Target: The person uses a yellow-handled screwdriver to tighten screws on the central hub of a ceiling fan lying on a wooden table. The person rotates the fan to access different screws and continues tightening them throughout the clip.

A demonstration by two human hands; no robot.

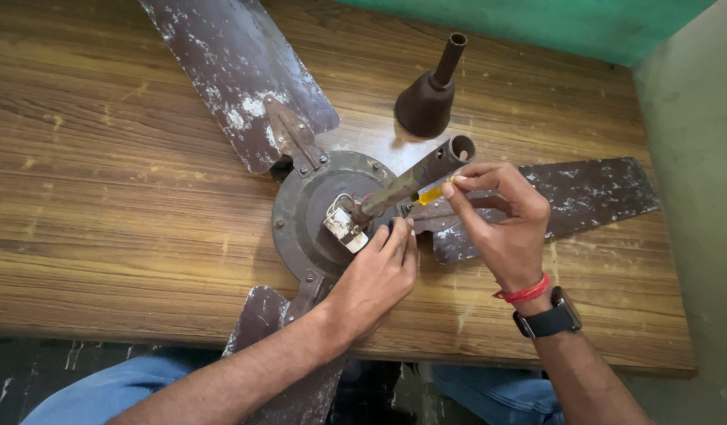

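Wooden table (104, 181) — rusty, paint-flaked ceiling fan (316, 212)

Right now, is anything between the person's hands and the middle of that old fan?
Nothing visible. The left hand already rests on the fan hub, and the right hand holds a yellow-handled tool against the downrod.

We look down from our head, close over our hands (450, 236) at the fan hub (316, 208), table edge nearest us.

Worn wooden table (104, 197); green wall (536, 24) behind; dark, possibly tiled floor (33, 370).
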